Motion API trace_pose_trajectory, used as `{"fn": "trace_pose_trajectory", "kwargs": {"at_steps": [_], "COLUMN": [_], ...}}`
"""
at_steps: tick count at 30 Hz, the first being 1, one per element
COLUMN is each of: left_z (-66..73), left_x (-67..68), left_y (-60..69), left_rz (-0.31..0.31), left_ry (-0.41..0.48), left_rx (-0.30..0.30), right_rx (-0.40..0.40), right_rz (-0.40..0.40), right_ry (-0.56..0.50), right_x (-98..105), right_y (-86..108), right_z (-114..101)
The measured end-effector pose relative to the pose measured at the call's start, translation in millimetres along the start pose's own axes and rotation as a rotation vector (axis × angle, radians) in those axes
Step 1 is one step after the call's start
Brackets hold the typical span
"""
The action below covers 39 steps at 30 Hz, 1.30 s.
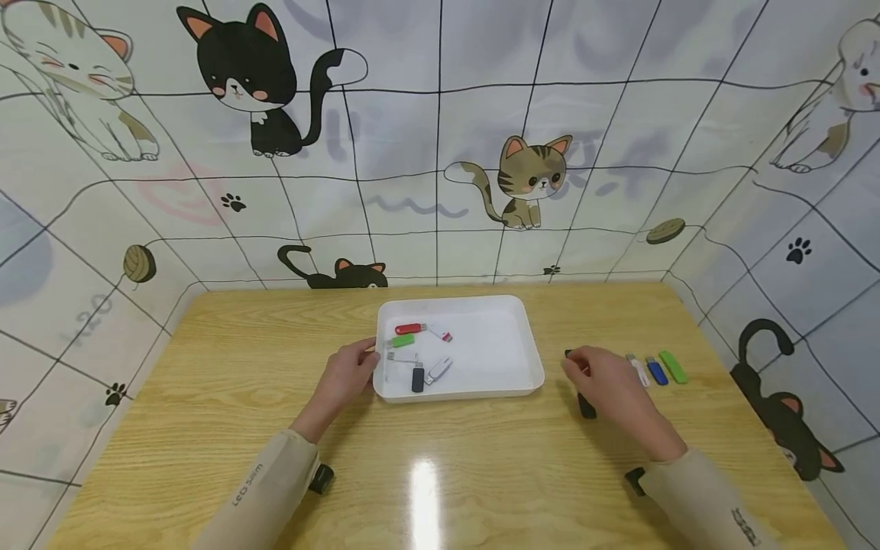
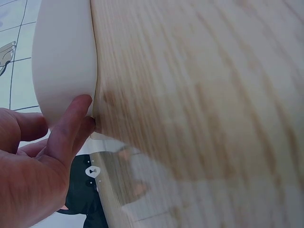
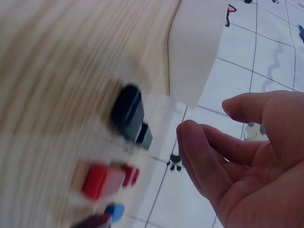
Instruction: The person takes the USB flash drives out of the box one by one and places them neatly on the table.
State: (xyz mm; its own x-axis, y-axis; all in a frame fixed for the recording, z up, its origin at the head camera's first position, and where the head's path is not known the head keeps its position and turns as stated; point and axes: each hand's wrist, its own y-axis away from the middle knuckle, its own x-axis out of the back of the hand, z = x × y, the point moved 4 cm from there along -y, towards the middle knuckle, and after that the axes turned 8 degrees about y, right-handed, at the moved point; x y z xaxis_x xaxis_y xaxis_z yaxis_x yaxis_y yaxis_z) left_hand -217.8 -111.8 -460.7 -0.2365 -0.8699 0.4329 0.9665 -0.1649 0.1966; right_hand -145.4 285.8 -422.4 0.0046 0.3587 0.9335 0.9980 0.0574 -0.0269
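Note:
My left hand (image 1: 347,374) holds the left side of a white tray (image 1: 481,388). In the left wrist view its fingertips touch the outside of the tray's wall (image 2: 66,57). Inside the tray lie several USB sticks, among them a red one (image 1: 409,329), a green one (image 1: 402,341) and a black one (image 1: 418,378). My right hand (image 1: 608,382) hovers right of the tray, its thumb and fingers apart with nothing between them. Close to it, a black USB stick (image 3: 128,111) lies on the table, partly hidden by the hand in the head view.
Right of my right hand lie a white-and-red USB stick (image 1: 638,371), a blue one (image 1: 656,371) and a green one (image 1: 673,367). The wooden table (image 1: 481,473) meets a cat-patterned wall covering (image 1: 399,153) at the back and sides.

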Motion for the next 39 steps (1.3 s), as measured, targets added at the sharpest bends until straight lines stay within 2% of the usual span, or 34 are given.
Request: {"fn": "trace_pose_trajectory", "kwargs": {"at_steps": [10, 17, 21, 25, 28, 32, 34, 36, 39], "left_z": [-1.2, -2.0, -1.3, 6.6, 19.3, 38.8, 46.6, 52.3, 56.4], "left_x": [5.2, 3.0, 2.6, 8.0, 11.0, 3.4, -5.4, -15.6, -30.8], "left_y": [1.8, 0.0, 0.4, 2.8, 5.3, 10.5, 12.7, 13.6, 13.5], "left_rz": [0.01, 0.011, 0.001, 0.053, 0.127, 0.179, 0.171, 0.129, 0.033], "left_ry": [0.006, 0.023, 0.026, -0.028, -0.098, -0.197, -0.254, -0.319, -0.403], "left_rx": [0.027, 0.023, 0.02, -0.027, -0.107, -0.213, -0.249, -0.26, -0.225], "right_rx": [0.006, -0.054, -0.054, -0.043, -0.055, -0.082, -0.088, -0.086, -0.081], "right_rz": [-0.115, -0.143, -0.133, -0.125, -0.128, -0.141, -0.146, -0.147, -0.146], "right_ry": [-0.023, 0.025, 0.027, 0.033, 0.045, 0.061, 0.063, 0.065, 0.069], "right_x": [-26, -33, -36, -38, -39, -38, -37, -38, -38], "right_y": [-38.1, -48.2, -49.8, -49.7, -49.2, -48.7, -48.8, -48.9, -49.4], "right_z": [-27, -35, -33, -32, -32, -32, -32, -32, -31]}}
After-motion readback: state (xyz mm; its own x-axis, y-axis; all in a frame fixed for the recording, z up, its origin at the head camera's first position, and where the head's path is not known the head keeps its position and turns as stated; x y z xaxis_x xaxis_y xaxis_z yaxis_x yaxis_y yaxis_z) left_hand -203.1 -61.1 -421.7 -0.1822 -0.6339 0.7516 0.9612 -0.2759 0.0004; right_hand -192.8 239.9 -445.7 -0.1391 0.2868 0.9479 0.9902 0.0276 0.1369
